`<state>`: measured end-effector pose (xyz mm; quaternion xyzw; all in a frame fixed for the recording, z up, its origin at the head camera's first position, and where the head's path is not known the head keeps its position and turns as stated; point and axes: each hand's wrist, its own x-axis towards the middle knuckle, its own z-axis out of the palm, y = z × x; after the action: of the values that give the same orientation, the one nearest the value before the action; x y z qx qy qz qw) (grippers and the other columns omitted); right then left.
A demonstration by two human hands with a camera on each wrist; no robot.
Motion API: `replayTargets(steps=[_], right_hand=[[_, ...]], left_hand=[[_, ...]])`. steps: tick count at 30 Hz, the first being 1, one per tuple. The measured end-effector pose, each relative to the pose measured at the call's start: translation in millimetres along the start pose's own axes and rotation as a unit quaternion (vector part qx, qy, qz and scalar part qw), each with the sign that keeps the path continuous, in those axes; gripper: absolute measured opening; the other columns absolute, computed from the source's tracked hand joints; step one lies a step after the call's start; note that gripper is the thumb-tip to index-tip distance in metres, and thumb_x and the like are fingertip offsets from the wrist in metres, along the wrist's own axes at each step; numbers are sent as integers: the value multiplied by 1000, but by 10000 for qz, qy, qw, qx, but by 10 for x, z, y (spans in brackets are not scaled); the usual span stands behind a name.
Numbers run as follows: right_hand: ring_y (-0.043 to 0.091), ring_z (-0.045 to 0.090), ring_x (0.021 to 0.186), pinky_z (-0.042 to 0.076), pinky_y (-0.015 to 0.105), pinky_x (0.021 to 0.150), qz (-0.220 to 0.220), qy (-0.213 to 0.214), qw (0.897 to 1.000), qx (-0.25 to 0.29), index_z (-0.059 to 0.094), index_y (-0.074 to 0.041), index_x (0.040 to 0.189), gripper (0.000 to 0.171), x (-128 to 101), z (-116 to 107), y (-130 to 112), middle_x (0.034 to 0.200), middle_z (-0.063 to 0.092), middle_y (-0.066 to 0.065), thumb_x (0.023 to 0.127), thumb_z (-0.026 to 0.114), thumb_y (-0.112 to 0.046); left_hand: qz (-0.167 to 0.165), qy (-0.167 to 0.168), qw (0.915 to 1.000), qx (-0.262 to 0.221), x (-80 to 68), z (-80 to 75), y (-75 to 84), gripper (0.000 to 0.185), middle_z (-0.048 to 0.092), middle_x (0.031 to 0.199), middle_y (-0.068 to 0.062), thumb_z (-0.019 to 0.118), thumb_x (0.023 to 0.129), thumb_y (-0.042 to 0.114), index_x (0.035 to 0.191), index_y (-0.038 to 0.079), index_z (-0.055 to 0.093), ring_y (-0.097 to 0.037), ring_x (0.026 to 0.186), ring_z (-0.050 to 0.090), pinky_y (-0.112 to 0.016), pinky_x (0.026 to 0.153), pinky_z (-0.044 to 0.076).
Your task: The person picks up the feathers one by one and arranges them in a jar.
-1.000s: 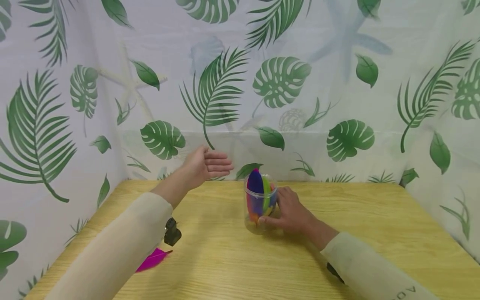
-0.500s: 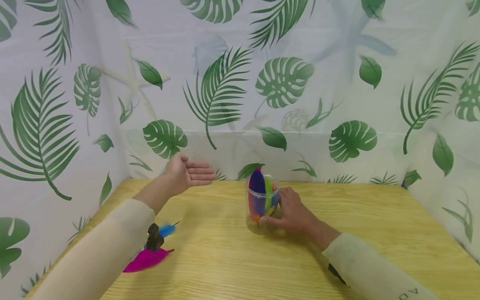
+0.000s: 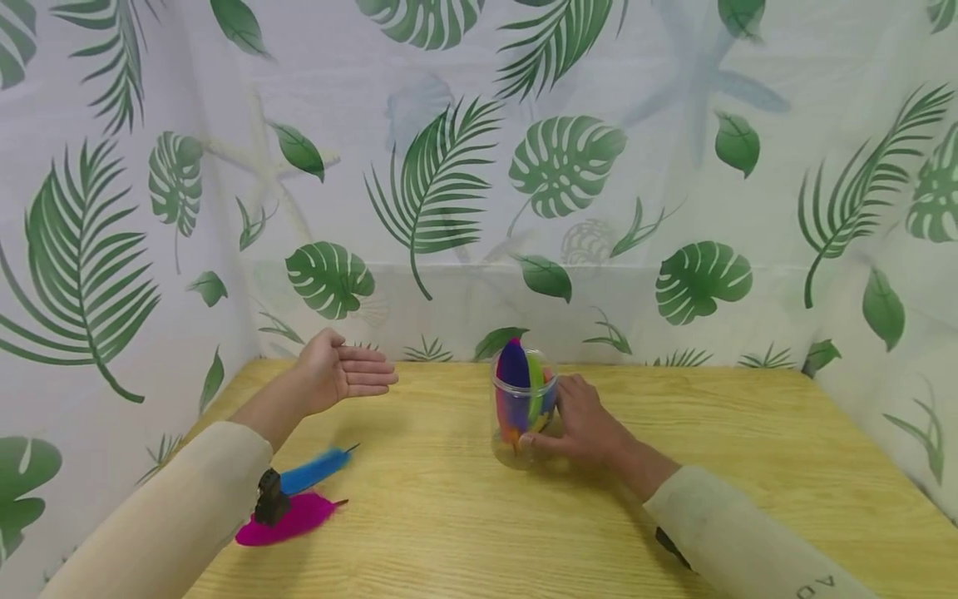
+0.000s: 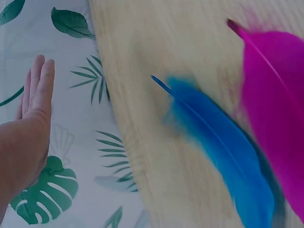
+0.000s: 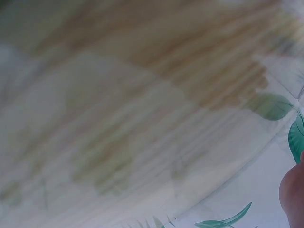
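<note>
My left hand [image 3: 337, 373] hangs in the air over the table's back left, its fingers straight and holding nothing. Below it, a blue feather [image 3: 314, 471] and a magenta feather [image 3: 293, 520] lie side by side on the wood, partly covered by the left forearm. The left wrist view shows the blue feather [image 4: 223, 147] and magenta feather [image 4: 275, 90] close up. With thumb and fingers my right hand [image 3: 587, 424] grips a clear plastic jar [image 3: 503, 441] at the table's back. Several colourful feathers [image 3: 514, 387] stand in the jar, poking above its rim.
The light wooden table [image 3: 464, 532] meets a white cloth backdrop [image 3: 464, 166] with a green leaf print along its back and sides. A small dark device [image 3: 271, 497] is strapped at the left wrist. The right wrist view is mostly blurred table surface.
My left hand has moved left and down, away from the jar. The forearm's shift uncovers the blue feather and more of the magenta one. My right hand stays on the jar.
</note>
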<state>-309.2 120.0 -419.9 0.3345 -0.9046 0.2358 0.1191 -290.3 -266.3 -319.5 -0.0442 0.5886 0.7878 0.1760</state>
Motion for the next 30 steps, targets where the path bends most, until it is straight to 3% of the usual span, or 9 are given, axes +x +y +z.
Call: replayTargets(steps=[9,16,22,30], right_hand=[[29,45,118,33,54,107,32,-11,10000,0,48,-2,139,83,11,8,12,131,58,13,81,75,-55],[28,45,120,33,54,109,122,-63,9999,69,48,-4,140,84,0,7,-3,131,58,12,81,74,-58],[29,44,120,32,55,109,116,-57,9999,99,47,-3,141,85,-5,-8,-19,132,57,13,81,74,-57],[28,45,119,33,55,108,77,-35,9999,134,48,-5,141,84,2,28,2,132,58,12,81,74,-58]], left_hand=[[-13,-28,9999,139,-130,-265,-90,65,30,154,-33,5,104,27,151,-14,20,-41,132,50,-51,111,37],[-60,-170,9991,390,-234,-536,-136,65,58,134,-26,6,104,28,150,-17,16,-38,123,60,-51,108,41],[-223,-450,9980,374,-319,-810,-203,64,66,118,-17,7,106,27,150,-19,8,-34,117,65,-50,106,44],[-327,-591,9970,378,-487,-1198,-312,62,58,134,-25,5,106,25,149,-19,-2,-34,117,65,-52,110,37]])
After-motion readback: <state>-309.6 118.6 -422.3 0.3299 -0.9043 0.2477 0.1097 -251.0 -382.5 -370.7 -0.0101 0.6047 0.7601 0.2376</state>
